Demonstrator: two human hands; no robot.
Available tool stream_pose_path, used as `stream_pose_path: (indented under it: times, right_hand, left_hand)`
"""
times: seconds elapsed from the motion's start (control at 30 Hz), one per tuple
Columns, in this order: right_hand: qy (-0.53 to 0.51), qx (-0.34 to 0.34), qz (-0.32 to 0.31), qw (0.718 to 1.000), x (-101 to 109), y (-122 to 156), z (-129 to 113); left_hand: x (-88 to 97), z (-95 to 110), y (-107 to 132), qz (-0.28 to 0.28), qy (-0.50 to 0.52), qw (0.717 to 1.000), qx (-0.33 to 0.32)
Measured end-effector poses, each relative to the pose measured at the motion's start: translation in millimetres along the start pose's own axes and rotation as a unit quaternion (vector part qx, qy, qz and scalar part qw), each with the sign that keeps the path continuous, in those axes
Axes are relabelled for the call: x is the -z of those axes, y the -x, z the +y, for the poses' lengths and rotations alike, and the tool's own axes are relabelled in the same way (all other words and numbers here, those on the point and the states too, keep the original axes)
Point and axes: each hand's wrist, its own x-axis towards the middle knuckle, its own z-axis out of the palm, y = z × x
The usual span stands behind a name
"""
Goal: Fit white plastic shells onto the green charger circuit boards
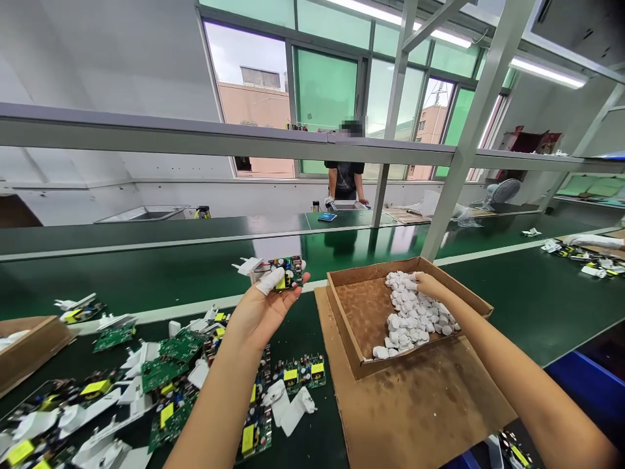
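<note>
My left hand [276, 293], with white tape around the thumb, is closed on a green circuit board [291, 270] that carries a yellow-wrapped transformer and other parts. A white plug piece [250, 266] sticks out at the board's left end, apparently joined by wires. My right hand [430, 285] reaches into a shallow cardboard tray [359, 368]. Its fingers are drawn together at the far edge of a heap of small white rounded pieces [410, 312]; whether one is between the fingertips is hidden.
Boards and white casings [166, 365] lie in a loose pile at the left, near another cardboard box [36, 352]. Flat cardboard [415, 417] lies under the tray. A metal post [452, 189] rises behind it. Across the bench stands a person [346, 179].
</note>
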Motion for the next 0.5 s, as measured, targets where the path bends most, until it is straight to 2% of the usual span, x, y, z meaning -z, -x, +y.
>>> stream_pose_path:
  times: [0.1,0.17,0.23,0.3,0.33,0.4,0.47,0.5]
  right_hand:
    - [-0.097,-0.026,0.07,0.993,1.4,5.8,-5.6]
    - [-0.169,-0.025,0.128,0.977,11.0,6.1,-17.4]
    - [-0.247,0.003,0.175,0.953,28.3,6.2,-38.1]
    - [-0.322,0.057,0.186,0.926,50.0,13.1,-68.0]
    - [-0.357,0.091,0.176,0.913,60.9,21.3,-85.6]
    - [-0.417,0.17,0.139,0.882,79.6,48.2,-122.7]
    - [-0.525,0.306,0.027,0.794,90.7,83.0,-156.4]
    - [-0.538,0.362,-0.049,0.759,92.6,99.2,-170.6]
  left_hand:
    - [-0.9,-5.2,-1.6,-0.018,-0.033,0.999,0.021]
    - [-1.4,-10.3,-3.3,-0.032,-0.072,0.996,0.035]
    - [-1.2,-15.4,-5.2,-0.048,-0.123,0.991,0.024]
    - [-0.1,-19.5,-7.1,-0.054,-0.219,0.974,-0.013]
    - [0.8,-21.2,-8.0,-0.053,-0.283,0.957,-0.04]
    - [2.7,-23.7,-9.6,-0.041,-0.411,0.905,-0.106]
    - [4.3,-24.9,-10.7,-0.023,-0.514,0.843,-0.157]
    - [4.8,-25.0,-10.8,-0.017,-0.559,0.811,-0.171]
